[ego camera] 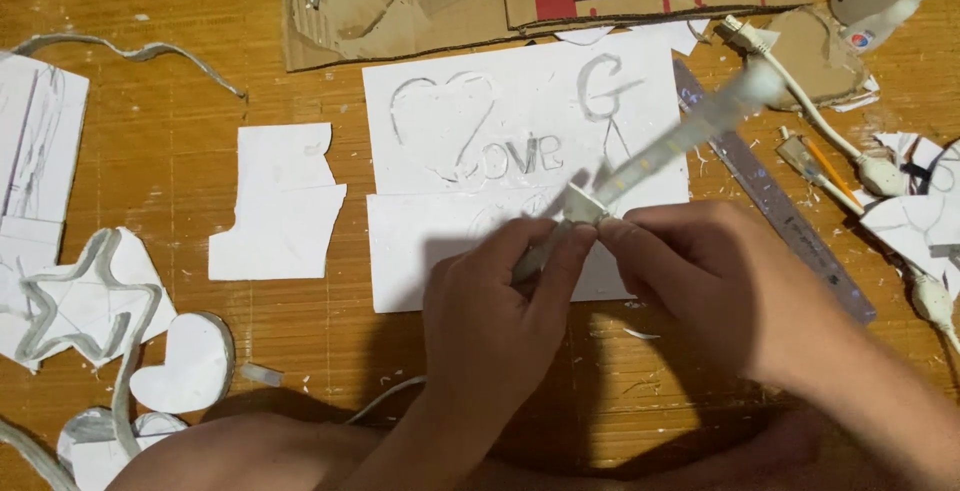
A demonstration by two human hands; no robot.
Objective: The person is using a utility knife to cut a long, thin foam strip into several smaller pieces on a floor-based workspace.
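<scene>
Surface: wooden tabletop [150,161] strewn with scraps and shavings.
Left hand [500,301]: pinched shut on lower end of translucent strip [670,146].
Right hand [700,271]: fingertips closed on white end cap [583,206] of same strip.
Strip: held above white foam board [520,131] carved with heart and letters, slanting up toward metal ruler [775,201].
Left side: foam star [85,301], foam heart [185,366].
Far edge: cardboard [440,1].
</scene>
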